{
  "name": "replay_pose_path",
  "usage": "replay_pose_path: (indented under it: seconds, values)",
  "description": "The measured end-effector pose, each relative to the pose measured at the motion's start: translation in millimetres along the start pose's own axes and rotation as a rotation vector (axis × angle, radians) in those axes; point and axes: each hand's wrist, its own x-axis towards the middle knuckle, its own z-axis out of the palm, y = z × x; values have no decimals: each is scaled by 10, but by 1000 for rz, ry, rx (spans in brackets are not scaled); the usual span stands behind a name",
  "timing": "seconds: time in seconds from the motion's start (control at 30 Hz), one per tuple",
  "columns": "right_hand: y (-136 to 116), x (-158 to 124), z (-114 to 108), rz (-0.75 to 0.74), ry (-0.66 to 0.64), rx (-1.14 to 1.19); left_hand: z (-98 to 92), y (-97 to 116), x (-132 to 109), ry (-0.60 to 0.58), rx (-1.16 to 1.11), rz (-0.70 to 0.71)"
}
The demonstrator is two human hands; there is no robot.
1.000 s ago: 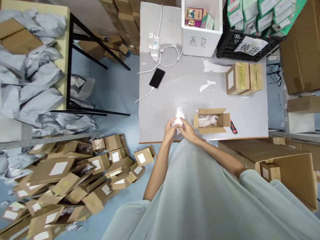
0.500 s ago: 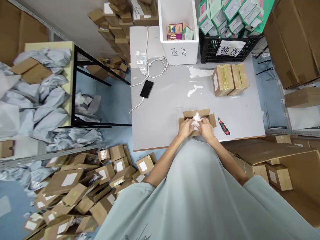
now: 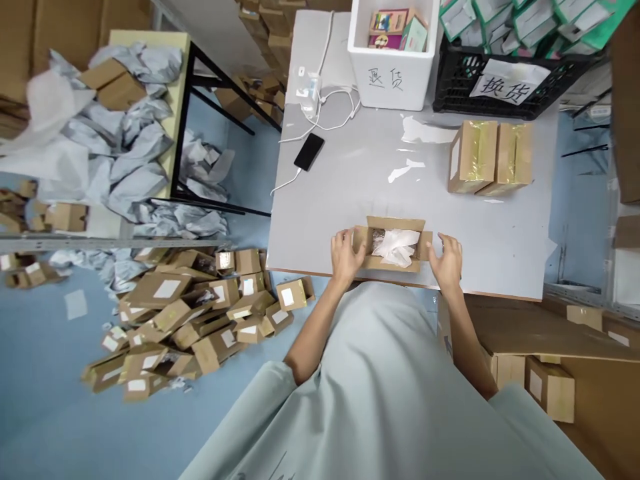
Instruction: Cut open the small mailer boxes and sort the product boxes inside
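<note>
An opened cardboard box point(image 3: 393, 264) lies near the front edge of the table, its flaps folded outward. Crumpled white paper point(image 3: 399, 247) fills most of it, with something dark and shiny showing at its left side. My left hand point(image 3: 346, 255) is beside the box's left flap, fingers apart, thumb close to the cardboard; whether it touches I cannot tell. On the other side, my right hand point(image 3: 446, 259) is held open by the right flap, thumb near it. Neither hand holds anything. The utility knife is hidden behind my right hand.
Two taped cartons point(image 3: 473, 157) stand at the table's right. Behind them are a black crate point(image 3: 450, 83) of green boxes and a white bin point(image 3: 393, 83). A phone point(image 3: 309, 152) on a cable lies left. Cardboard boxes point(image 3: 210, 350) heap on the floor.
Both hands have let go of the white paper and moved apart to either side of the box. The paper now lies spread inside it. The camera view has shifted.
</note>
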Motion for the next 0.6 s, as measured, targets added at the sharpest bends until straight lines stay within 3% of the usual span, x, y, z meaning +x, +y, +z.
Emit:
replay_pose_path:
  seconds: [0.17, 0.33, 0.47, 0.6]
  values:
    - [364, 55, -26, 61, -125, -101, 23, -175, -116, -51, -36, -238]
    - [413, 10, 108, 78, -143, -197, 62, -154, -115, -122, -8, -255]
    - [206, -86, 219, 55, -121, -195, -178, -271, -168, -110, -31, -256]
    - [-195, -259, 508, -20, -167, -181, -629, -644, -352, -20, -112, -271]
